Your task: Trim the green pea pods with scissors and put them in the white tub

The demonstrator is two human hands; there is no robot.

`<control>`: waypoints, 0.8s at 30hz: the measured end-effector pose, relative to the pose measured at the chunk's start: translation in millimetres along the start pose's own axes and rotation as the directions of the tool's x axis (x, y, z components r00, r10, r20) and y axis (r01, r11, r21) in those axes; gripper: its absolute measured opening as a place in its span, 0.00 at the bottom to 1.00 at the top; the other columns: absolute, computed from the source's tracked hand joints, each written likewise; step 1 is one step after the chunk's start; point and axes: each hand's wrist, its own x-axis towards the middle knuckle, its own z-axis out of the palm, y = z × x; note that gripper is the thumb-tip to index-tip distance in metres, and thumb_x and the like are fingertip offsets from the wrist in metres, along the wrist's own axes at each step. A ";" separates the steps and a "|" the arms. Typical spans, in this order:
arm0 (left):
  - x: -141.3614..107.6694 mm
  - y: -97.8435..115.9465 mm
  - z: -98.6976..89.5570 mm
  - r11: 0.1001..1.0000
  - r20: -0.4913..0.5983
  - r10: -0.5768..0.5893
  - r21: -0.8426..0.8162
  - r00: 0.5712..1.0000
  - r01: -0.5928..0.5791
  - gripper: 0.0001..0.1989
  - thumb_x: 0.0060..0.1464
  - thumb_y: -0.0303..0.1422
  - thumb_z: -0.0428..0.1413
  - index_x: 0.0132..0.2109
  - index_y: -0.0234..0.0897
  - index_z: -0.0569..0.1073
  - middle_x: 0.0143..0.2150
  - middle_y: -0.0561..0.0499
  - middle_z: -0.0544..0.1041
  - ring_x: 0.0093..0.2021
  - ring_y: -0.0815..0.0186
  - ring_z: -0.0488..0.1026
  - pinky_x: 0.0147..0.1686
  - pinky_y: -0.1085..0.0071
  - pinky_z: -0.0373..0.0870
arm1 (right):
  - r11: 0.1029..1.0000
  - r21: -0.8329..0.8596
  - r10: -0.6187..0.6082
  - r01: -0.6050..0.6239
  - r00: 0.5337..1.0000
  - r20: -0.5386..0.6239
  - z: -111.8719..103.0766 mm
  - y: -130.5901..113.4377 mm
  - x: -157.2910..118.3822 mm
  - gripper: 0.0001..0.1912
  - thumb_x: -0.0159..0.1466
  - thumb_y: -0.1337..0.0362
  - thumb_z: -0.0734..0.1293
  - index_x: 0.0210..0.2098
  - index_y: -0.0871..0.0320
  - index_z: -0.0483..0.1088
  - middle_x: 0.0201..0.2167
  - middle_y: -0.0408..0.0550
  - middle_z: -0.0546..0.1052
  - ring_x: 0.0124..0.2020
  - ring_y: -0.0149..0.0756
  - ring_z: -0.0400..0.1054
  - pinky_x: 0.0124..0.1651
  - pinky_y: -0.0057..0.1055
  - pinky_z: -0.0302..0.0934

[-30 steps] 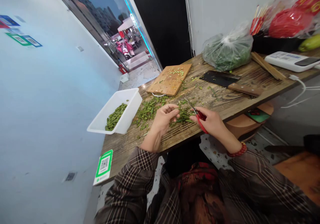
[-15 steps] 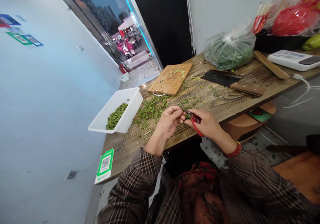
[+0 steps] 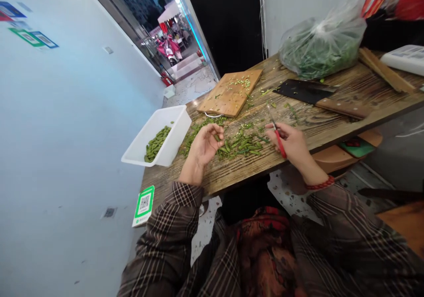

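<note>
My right hand (image 3: pixel 291 144) is closed around red-handled scissors (image 3: pixel 281 143), whose blades point away from me above the table. My left hand (image 3: pixel 206 146) is raised at the left of a loose pile of green soybean pods (image 3: pixel 243 143), with its fingers curled. A single green pod (image 3: pixel 217 137) shows between its thumb and fingertips. Behind the left hand, trimmed green bits (image 3: pixel 192 136) are scattered on the wood. A white plastic tub (image 3: pixel 179 127) stands at the left with several pods (image 3: pixel 157 143) in it.
A wooden cutting board (image 3: pixel 228 94) with chopped bits lies at the back. To the right are a cleaver (image 3: pixel 301 93), a tied bag of greens (image 3: pixel 321 52) and a wooden strip (image 3: pixel 384 69). A QR-code card (image 3: pixel 144 205) stands at the table's left edge (image 3: pixel 149 178).
My hands have moved apart: the left went left, the right went right with the scissors. The pod pile between them is now uncovered. The view has shifted a little.
</note>
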 end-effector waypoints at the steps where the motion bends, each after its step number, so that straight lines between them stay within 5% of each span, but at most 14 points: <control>1: 2.7 0.7 -5.3 0.997 -0.026 0.009 0.078 1.000 -0.007 0.10 0.47 0.37 0.58 0.31 0.34 0.69 0.29 0.53 0.70 0.25 0.75 0.64 0.20 0.79 0.58 | 0.995 0.080 0.053 -0.052 0.999 -0.005 -2.0 -0.6 0.9 0.21 0.56 0.48 0.69 0.42 0.56 0.73 0.18 0.38 0.68 0.16 0.26 0.58 0.19 0.24 0.53; 4: 9.7 -2.1 -21.1 0.884 -0.072 0.095 0.465 0.993 -0.051 0.12 0.45 0.38 0.60 0.30 0.33 0.71 0.23 0.56 0.65 0.20 0.77 0.56 0.18 0.78 0.48 | 0.968 0.214 0.130 -0.129 0.991 0.005 -5.9 -4.8 0.5 0.21 0.54 0.50 0.71 0.41 0.57 0.73 0.17 0.37 0.67 0.14 0.24 0.56 0.16 0.22 0.52; 7: 13.0 -10.7 -32.8 0.556 -0.046 0.163 0.829 0.985 -0.053 0.11 0.44 0.37 0.61 0.25 0.33 0.72 0.20 0.56 0.64 0.21 0.75 0.56 0.21 0.76 0.49 | 0.962 0.237 0.132 -0.136 0.991 0.031 -6.8 -7.2 -0.9 0.20 0.54 0.51 0.72 0.41 0.57 0.73 0.16 0.36 0.67 0.14 0.23 0.56 0.17 0.22 0.52; 10: 15.2 -22.6 -35.5 0.251 -0.029 0.137 0.968 0.990 -0.006 0.11 0.42 0.38 0.61 0.23 0.34 0.72 0.19 0.55 0.65 0.21 0.72 0.59 0.23 0.73 0.50 | 0.963 0.236 0.126 -0.133 0.991 0.044 -6.1 -6.0 -1.0 0.20 0.54 0.51 0.71 0.41 0.57 0.73 0.17 0.37 0.67 0.14 0.23 0.57 0.16 0.21 0.52; 12: 17.6 -30.4 -33.5 0.185 -0.044 0.114 0.982 0.993 0.022 0.11 0.41 0.38 0.62 0.23 0.34 0.73 0.18 0.56 0.65 0.21 0.72 0.59 0.23 0.73 0.50 | 0.964 0.235 0.121 -0.128 0.992 0.045 -5.7 -4.8 -0.6 0.20 0.55 0.51 0.71 0.41 0.57 0.73 0.17 0.36 0.67 0.14 0.23 0.56 0.16 0.21 0.51; 14: 20.5 -35.7 -30.8 0.252 -0.053 0.093 0.967 0.994 0.028 0.09 0.40 0.35 0.61 0.23 0.34 0.72 0.17 0.57 0.64 0.20 0.72 0.58 0.23 0.73 0.50 | 0.965 0.232 0.111 -0.119 0.993 0.047 -5.5 -3.9 -0.1 0.19 0.54 0.51 0.71 0.40 0.57 0.73 0.17 0.36 0.66 0.14 0.23 0.56 0.17 0.22 0.51; 19: 18.9 -32.1 -22.4 0.646 -0.071 0.121 0.763 0.990 -0.024 0.07 0.39 0.32 0.60 0.26 0.33 0.70 0.21 0.57 0.67 0.21 0.75 0.59 0.23 0.76 0.53 | 0.984 0.167 0.050 -0.060 0.997 0.063 -6.1 2.2 1.4 0.20 0.56 0.50 0.69 0.42 0.57 0.72 0.17 0.36 0.66 0.15 0.25 0.57 0.18 0.23 0.52; 24: 1.3 -21.1 -0.8 0.871 -0.074 0.015 0.491 0.997 0.023 0.13 0.40 0.35 0.63 0.31 0.35 0.68 0.20 0.59 0.65 0.17 0.78 0.57 0.17 0.79 0.48 | 0.983 -0.128 -0.109 0.129 0.983 0.150 -5.4 6.0 -1.4 0.23 0.57 0.50 0.69 0.47 0.57 0.73 0.25 0.43 0.72 0.25 0.31 0.64 0.29 0.28 0.59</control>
